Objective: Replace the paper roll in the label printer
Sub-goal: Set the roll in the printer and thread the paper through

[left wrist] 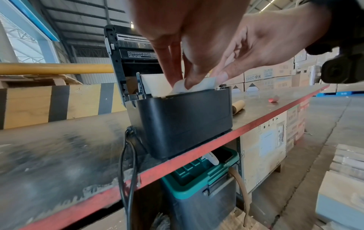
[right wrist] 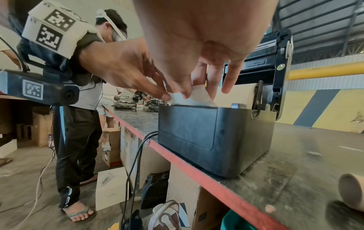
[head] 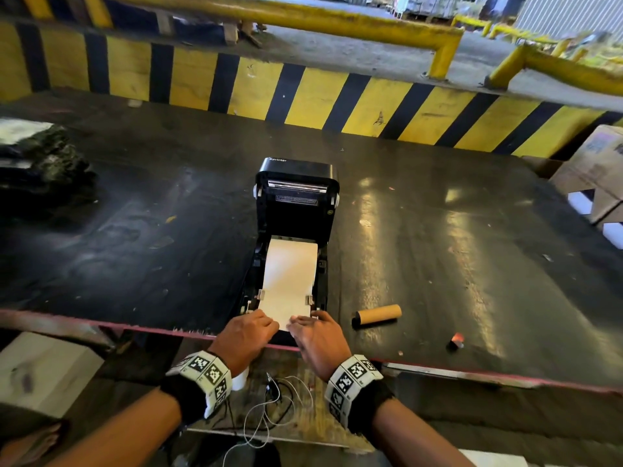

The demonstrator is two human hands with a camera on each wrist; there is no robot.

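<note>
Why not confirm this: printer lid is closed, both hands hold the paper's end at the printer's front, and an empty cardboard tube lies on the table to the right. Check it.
One thing is wrong: the printer lid is open, tilted up and back, as the head view shows. The rest stands: the left hand and right hand both hold the paper's end at the printer's front, and the empty cardboard tube lies on the table to the right.

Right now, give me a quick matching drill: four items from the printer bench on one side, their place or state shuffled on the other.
Items:
1. printer lid
2. paper strip
3. cardboard core
4. green-rimmed bin

States:
A. under the bench
B. lying on its side right of the printer
C. swung open, upright
D. pinched at its near end by left hand and right hand

Pairs: 1-C, 2-D, 3-B, 4-A
</note>
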